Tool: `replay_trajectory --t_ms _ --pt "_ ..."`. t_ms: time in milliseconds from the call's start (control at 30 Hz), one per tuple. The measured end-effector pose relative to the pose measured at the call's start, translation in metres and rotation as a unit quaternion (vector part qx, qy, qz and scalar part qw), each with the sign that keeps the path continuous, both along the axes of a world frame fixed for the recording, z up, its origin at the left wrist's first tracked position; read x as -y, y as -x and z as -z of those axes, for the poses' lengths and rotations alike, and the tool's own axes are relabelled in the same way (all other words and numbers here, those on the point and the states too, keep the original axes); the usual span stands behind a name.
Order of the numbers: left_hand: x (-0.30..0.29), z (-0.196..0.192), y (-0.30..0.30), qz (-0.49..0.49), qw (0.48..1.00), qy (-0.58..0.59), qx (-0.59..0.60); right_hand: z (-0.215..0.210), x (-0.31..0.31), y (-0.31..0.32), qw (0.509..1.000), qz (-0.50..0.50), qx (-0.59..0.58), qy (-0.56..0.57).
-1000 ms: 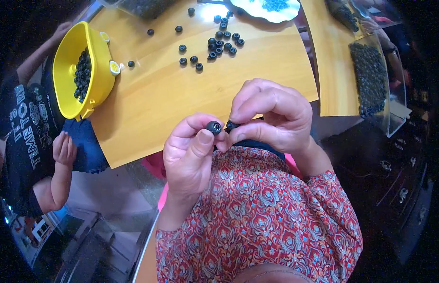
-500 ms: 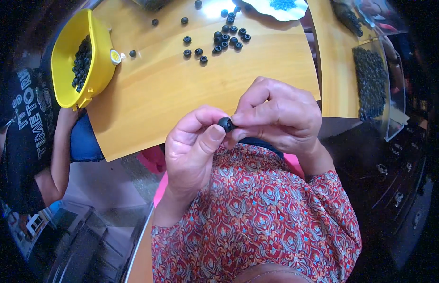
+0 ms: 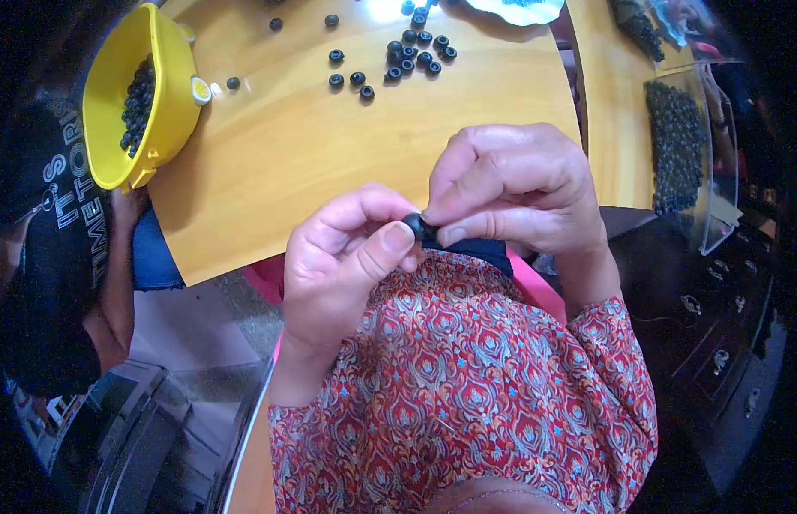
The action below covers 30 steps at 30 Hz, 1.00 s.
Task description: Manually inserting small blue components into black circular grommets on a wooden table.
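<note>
In front of my chest, above the near edge of the table, I hold a round black bead (image 3: 416,227). My left hand (image 3: 338,265) is closed, its thumb and forefinger pinching the bead from the left. My right hand (image 3: 518,193) is closed too, with its thumb and forefinger tips pressed to the bead's right side. Whether anything small sits between the right fingertips is hidden. Several similar black beads (image 3: 395,49), many showing a ringed hole, lie loose on the tabletop (image 3: 270,163) beyond my hands.
At the left, a yellow basket (image 3: 176,94) holds many black beads, with a person (image 3: 51,248) beside it. A white scalloped dish (image 3: 510,12) with small blue pieces stands at the far edge. On the right, a clear tray (image 3: 705,171) contains many small dark pieces.
My right hand has turned slightly and its thumb now lies along the bead's right side. The bead has shifted a little right. The whole view has tilted slightly, moving the table things upward.
</note>
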<state>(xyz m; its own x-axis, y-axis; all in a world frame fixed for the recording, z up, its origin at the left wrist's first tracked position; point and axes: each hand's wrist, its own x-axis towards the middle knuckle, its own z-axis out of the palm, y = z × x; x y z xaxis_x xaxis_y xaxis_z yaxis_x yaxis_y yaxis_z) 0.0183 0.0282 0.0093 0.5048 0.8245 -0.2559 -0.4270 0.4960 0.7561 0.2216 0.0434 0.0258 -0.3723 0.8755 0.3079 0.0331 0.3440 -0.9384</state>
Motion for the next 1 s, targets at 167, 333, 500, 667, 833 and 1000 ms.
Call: replay_trajectory --t_ms 167,333,500,667,833,1000 --pt "-0.001 0.005 0.002 -0.015 0.998 0.049 0.032 -0.003 -0.004 0.002 0.999 -0.01 0.039 0.001" --pt "-0.004 0.005 0.001 -0.016 0.998 0.054 0.014 0.0 -0.009 0.003 0.998 -0.004 0.062 -0.028" --pt "-0.008 0.009 0.002 -0.008 0.998 0.047 0.035 0.004 -0.02 0.002 0.999 -0.037 0.025 -0.023" --pt "-0.011 0.012 0.0 0.012 0.988 0.102 0.119 0.005 -0.022 0.004 0.999 -0.033 -0.001 -0.006" --pt "-0.011 0.017 -0.003 0.006 0.986 0.095 0.135 0.004 -0.019 0.004 0.999 -0.007 0.025 -0.037" --pt "-0.009 0.013 -0.008 0.009 0.978 0.124 0.167 0.013 -0.021 0.001 0.999 -0.036 -0.022 -0.033"
